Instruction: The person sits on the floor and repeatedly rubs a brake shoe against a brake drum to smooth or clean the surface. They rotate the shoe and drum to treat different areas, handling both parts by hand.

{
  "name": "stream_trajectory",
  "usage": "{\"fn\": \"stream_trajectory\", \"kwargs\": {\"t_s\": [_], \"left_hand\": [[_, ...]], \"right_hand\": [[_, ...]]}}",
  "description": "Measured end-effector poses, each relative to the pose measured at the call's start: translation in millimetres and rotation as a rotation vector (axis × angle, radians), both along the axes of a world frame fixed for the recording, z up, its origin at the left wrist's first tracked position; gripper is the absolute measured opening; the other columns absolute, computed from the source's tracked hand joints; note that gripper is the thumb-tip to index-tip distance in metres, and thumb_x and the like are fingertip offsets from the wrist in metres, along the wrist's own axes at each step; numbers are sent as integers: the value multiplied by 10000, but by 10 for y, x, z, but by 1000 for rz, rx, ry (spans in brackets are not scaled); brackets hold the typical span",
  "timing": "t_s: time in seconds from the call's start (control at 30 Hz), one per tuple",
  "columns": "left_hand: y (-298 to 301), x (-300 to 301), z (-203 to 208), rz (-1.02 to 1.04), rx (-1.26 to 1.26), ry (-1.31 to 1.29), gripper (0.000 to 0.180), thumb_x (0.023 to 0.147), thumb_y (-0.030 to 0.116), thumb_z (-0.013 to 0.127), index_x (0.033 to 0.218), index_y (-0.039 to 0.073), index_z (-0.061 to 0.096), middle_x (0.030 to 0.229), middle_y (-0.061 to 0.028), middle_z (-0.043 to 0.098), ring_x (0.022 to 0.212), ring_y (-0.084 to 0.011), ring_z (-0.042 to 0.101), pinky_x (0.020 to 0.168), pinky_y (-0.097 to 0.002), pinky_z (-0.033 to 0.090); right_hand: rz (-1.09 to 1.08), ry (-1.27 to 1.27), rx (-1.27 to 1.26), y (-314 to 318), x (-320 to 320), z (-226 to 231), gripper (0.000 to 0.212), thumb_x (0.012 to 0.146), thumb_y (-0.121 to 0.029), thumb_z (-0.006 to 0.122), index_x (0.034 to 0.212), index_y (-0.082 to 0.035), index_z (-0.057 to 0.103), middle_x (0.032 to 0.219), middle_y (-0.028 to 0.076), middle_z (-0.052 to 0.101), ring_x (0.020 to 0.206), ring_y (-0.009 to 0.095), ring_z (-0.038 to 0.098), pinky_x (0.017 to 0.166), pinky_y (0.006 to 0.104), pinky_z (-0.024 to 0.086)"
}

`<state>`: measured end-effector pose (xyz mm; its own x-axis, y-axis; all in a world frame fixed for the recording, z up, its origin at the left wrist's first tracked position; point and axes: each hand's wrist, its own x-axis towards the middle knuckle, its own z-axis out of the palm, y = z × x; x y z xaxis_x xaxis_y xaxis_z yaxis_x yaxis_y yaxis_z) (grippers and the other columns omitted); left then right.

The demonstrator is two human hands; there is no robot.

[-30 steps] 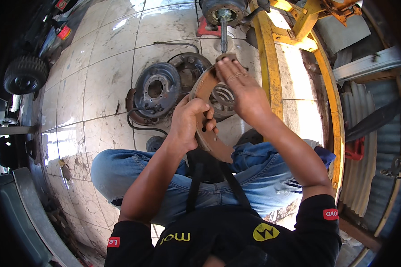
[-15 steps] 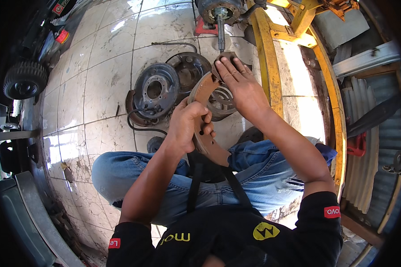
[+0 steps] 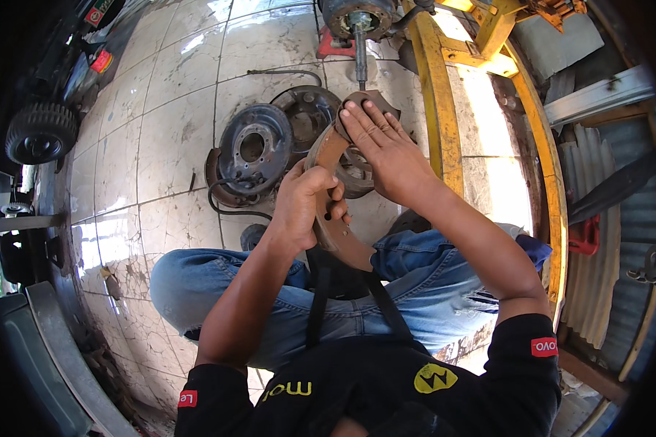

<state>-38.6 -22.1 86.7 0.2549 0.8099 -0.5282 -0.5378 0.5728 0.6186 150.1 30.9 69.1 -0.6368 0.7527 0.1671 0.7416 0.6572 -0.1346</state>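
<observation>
A curved brown brake shoe (image 3: pixel 331 154) stands slanted above my lap, its lower end near my knees. My left hand (image 3: pixel 303 207) is wrapped round its middle, thumb on the near face and fingertips showing through on the inner side. At the shoe's upper end, my right hand (image 3: pixel 397 159) presses a brown piece of sandpaper (image 3: pixel 375 102) onto the lining, its fingers long and close together over the sheet. The right thumb is hidden. Beyond the hands, a dark round backing plate (image 3: pixel 235 149) lies on the tiles, overlapping a second brake plate (image 3: pixel 306 102).
A hub with a long shaft (image 3: pixel 361 47) points toward me at the top, beside a red stand (image 3: pixel 333 47). Yellow steel framework (image 3: pixel 444 109) rises to the right. Another brake shoe (image 3: pixel 213 171) and a black hose (image 3: pixel 229 211) lie near the backing plate. A tyre (image 3: pixel 40 135) stands far left.
My right hand and the sandpaper have shifted slightly left along the shoe's upper end. The shoe has tilted a little left; my left hand keeps its grip.
</observation>
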Motion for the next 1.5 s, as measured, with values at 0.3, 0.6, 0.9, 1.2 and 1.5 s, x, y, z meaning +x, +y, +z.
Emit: {"fn": "stream_trajectory", "kwargs": {"t_s": [0.3, 0.6, 0.9, 1.2, 1.5], "left_hand": [[1, 33, 56, -57, -2, 43, 365, 802, 132, 553, 1139, 39, 452, 764, -83, 513, 534, -177, 505, 573, -414, 498], [-26, 87, 74, -81, 35, 92, 366, 803, 146, 547, 1153, 55, 493, 752, -50, 504, 537, -154, 496, 566, -393, 499], [39, 35, -13, -39, 19, -41, 349, 813, 117, 543, 1137, 30, 448, 725, -75, 512, 520, -179, 516, 540, -408, 508], [23, 11, 119, -112, 86, 157, 361, 813, 148, 547, 1161, 58, 517, 741, -54, 521, 512, -156, 498, 549, -394, 493], [51, -24, 142, -106, 80, 93, 407, 805, 126, 556, 1181, 19, 446, 749, -85, 516, 504, -174, 494, 542, -392, 496]], "right_hand": [[-74, 159, -40, 195, 127, 64, 763, 812, 27, 572, 1521, -111, 325, 1552, 96, 374, 1432, 326, 347, 1131, 467, 345], [-57, 247, -87, 78, 105, 190, 794, 788, 78, 548, 1522, -54, 278, 1476, 206, 433, 1384, 369, 397, 1119, 435, 374], [51, 452, -64, 45, 175, 294, 859, 712, 148, 557, 1509, -24, 287, 1465, 220, 440, 1342, 377, 445, 1108, 432, 400], [-68, 117, -60, 218, 246, 144, 724, 875, 1, 572, 1526, -184, 315, 1576, 60, 328, 1448, 323, 305, 1119, 480, 348], [-90, 193, 103, 256, 183, 50, 624, 902, -56, 536, 1496, -123, 357, 1535, 135, 374, 1419, 371, 339, 1173, 471, 297]]}}
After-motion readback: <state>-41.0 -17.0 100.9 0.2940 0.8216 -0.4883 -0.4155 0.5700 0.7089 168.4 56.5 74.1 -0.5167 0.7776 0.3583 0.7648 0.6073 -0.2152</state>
